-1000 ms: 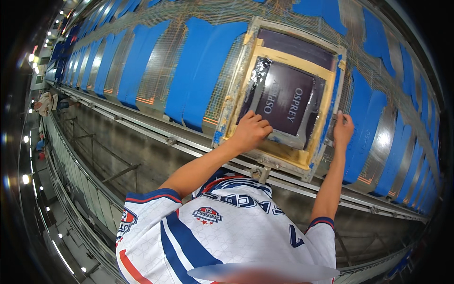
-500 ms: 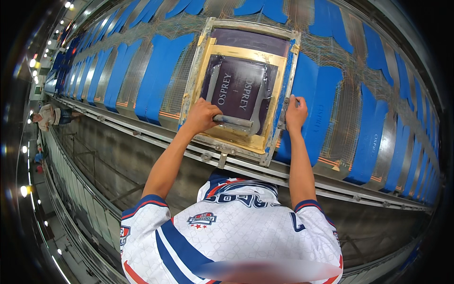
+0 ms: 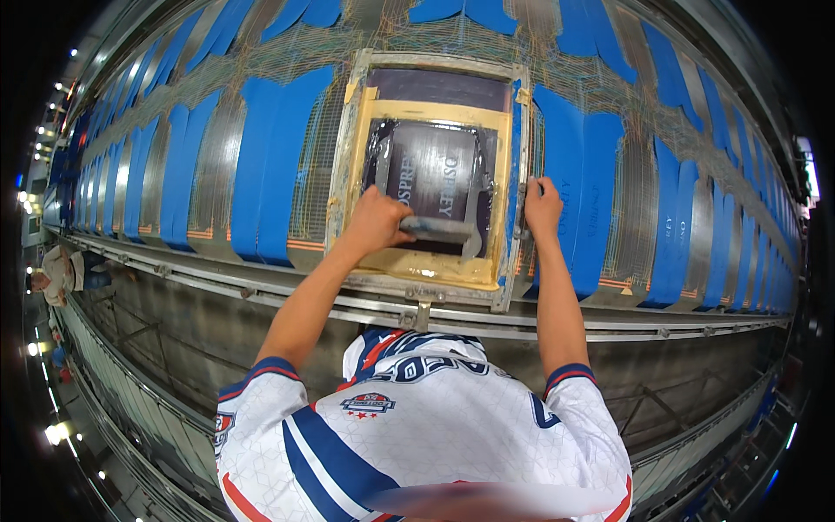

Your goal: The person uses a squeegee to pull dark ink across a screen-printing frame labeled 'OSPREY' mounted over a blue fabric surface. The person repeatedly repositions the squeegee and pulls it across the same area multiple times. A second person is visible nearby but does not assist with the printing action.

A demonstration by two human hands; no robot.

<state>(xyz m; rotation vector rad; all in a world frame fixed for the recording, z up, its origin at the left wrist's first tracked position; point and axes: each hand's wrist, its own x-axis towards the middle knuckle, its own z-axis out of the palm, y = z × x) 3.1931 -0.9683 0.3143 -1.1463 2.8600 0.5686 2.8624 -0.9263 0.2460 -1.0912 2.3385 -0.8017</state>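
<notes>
Four sides to the frame, room on the farther mesh, squeegee across the nearer part, left grip wrapped round its left end, right grip pinching the frame's right side.

Glossy dark screen, matt blue cloth

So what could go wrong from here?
The left fingers grip the grey bar only near its left end, so it might tilt or press unevenly. The right fingers grip the right edge of the frame; an uneven pull there could perhaps skew it. And the glossy dark coating inside the frame looks wet, so it could smear onto the blue pieces if it gets past the edge.
</notes>
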